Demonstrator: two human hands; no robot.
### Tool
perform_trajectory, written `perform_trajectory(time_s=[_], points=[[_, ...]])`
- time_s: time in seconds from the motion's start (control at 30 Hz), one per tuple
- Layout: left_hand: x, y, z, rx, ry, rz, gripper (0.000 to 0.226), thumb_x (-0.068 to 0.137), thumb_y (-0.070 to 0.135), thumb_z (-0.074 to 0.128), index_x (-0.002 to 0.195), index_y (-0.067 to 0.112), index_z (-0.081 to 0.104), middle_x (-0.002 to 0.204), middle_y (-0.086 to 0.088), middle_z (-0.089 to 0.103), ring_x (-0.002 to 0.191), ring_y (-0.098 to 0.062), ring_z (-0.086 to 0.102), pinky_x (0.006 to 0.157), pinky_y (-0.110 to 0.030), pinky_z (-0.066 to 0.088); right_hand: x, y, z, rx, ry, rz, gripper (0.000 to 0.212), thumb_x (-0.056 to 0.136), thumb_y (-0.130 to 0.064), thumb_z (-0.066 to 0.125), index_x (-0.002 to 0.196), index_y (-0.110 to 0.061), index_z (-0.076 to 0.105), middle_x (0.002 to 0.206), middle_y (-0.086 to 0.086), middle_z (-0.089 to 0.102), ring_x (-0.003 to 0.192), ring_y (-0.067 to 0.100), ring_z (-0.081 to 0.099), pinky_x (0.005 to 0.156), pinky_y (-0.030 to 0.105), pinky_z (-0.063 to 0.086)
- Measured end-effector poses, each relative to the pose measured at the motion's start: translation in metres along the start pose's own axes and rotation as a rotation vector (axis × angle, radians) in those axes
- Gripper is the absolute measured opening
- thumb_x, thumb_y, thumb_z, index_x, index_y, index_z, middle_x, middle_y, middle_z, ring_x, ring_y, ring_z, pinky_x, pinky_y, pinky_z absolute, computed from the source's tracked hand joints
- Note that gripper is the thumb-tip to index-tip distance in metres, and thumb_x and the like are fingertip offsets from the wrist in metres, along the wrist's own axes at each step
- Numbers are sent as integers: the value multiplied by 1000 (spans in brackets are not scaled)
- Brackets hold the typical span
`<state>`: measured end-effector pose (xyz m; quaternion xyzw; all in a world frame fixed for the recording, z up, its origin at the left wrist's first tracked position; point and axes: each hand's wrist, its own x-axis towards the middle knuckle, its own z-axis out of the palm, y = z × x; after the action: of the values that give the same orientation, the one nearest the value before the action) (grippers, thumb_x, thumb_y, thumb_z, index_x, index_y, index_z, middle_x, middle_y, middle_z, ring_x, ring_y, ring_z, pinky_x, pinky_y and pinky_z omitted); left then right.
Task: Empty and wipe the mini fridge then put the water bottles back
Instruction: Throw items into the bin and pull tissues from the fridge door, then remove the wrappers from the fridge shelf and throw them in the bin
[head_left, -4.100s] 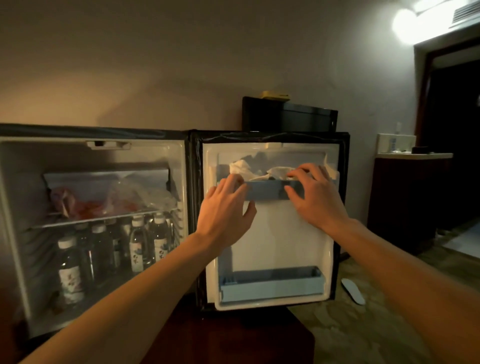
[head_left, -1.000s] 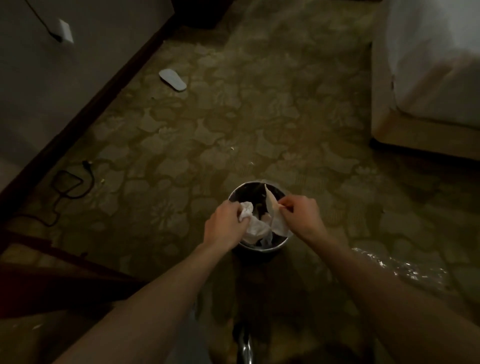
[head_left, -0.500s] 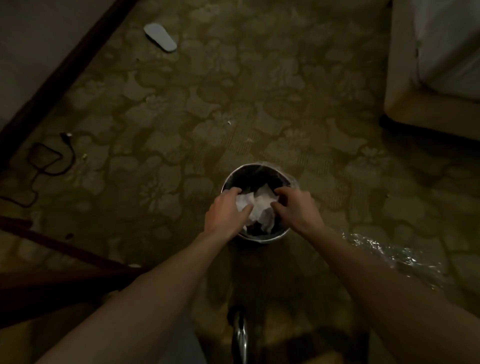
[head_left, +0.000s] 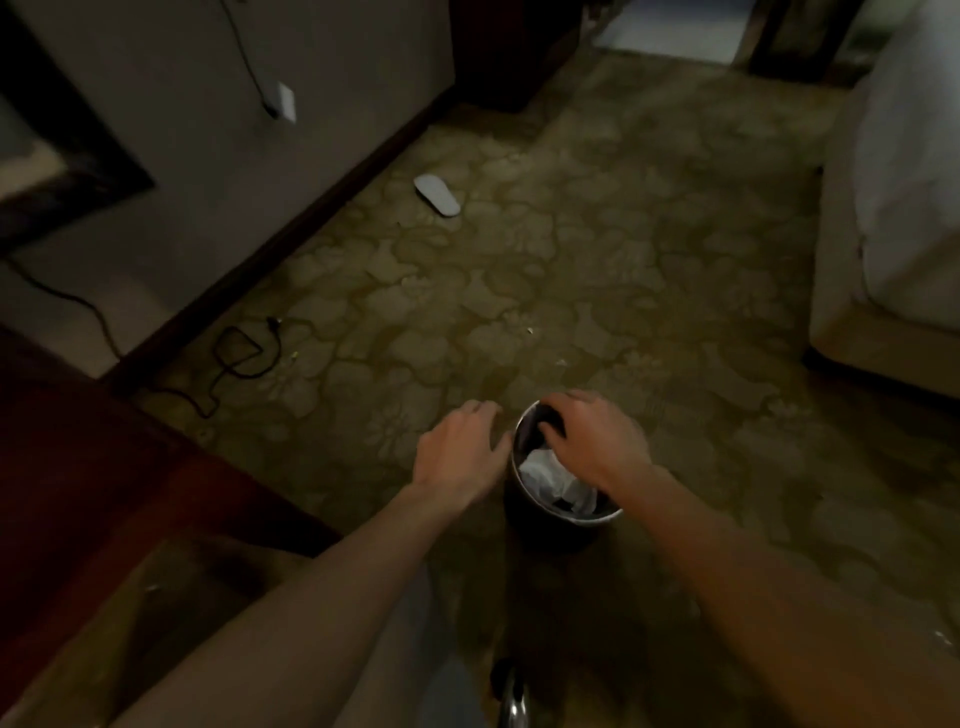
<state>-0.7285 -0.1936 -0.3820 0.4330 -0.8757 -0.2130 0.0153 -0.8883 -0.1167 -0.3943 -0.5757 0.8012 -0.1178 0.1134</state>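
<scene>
Patterned carpet (head_left: 597, 270) surrounds your small bin (head_left: 563, 525) (crumpled tissue (head_left: 550, 480) inside); your left hand (head_left: 460, 452) beside it and right hand (head_left: 597, 441) above it are spread, empty.

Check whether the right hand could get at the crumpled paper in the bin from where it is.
Probably yes: the right hand is open right over the bin, and the crumpled paper lies uncovered just below.

Slipper (head_left: 437, 194) — cable (head_left: 240, 353) on carpet (head_left: 597, 291)
</scene>
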Motion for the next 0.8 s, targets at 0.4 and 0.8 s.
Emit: perform_trajectory(time_s=[0.4,0.8], points=[[-134,-43,-158,95,407,-102,32,96,43,48,123,27,54,122,8,55,115,-15,54,88,-36,48,-20,-189,-99,-20,217,-435,35,89,-40,58,119,-21,56,115,0,58,110,20,53,88,39,48],[-324,-146,-296,239,757,-356,27,97,42,46,116,25,56,116,6,57,109,-18,56,79,-37,47,-72,-437,-138,142,412,-879,25,91,-39,56,109,-21,60,103,-4,62,101,17,57,81,32,50]])
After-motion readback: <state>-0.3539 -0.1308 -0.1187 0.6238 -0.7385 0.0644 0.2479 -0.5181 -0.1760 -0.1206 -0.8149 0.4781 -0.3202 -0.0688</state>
